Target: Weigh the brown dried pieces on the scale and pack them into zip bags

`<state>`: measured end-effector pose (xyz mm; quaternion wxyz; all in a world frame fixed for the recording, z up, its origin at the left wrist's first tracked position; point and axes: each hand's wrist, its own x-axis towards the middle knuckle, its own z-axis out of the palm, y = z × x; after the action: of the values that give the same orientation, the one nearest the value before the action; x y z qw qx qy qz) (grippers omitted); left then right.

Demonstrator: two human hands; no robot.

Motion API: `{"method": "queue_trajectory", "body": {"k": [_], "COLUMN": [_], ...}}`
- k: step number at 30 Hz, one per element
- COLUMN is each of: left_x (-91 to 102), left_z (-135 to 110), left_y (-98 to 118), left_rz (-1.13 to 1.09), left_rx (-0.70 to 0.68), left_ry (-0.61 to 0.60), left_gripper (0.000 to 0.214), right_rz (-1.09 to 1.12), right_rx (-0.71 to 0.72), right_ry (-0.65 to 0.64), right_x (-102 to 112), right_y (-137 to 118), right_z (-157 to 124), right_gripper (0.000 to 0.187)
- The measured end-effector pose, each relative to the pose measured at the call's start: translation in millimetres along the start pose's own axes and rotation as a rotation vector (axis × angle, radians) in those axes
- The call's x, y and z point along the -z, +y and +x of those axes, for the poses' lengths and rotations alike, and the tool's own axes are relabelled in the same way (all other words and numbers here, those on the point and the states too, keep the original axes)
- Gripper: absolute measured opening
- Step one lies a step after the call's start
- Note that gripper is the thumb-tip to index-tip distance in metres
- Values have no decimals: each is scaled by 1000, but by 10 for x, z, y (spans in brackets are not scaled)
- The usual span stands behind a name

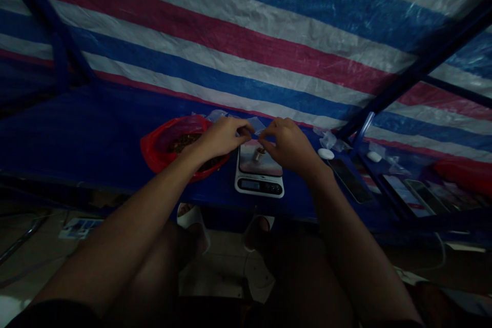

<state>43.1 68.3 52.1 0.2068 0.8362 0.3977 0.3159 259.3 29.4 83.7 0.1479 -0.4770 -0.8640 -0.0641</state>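
A white digital scale [259,185] carries a small metallic cylinder [259,154] on its platform.

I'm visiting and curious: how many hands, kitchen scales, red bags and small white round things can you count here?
Hands: 2 (left hand, right hand)
Digital kitchen scale: 1
Red plastic bag: 1
Small white round objects: 2
Total: 6
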Motion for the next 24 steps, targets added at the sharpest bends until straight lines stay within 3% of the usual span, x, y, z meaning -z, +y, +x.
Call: {"method": "queue_trajectory", "body": {"k": [7,16,20,24], "left_x": [-142,-155,114,562], "left_z": [34,49,-7,-244], "left_y": [126,190,208,130], "left_rz": [-137,-103,-3,251], "left_rx": [9,-25,-33,143], "left_ry": [-49,-81,-84,-273], "left_gripper": [31,31,21,15], "right_rz": [137,201,189,79], "right_rx": [-12,-197,-108,67], "right_ry": [-54,32,-145,-357], "right_x": [-64,192,170,-14], "right_y": [226,-56,-348,-592], "right_z": [-113,-145,-126,-68], "right_gripper": [22,22,28,29]}}
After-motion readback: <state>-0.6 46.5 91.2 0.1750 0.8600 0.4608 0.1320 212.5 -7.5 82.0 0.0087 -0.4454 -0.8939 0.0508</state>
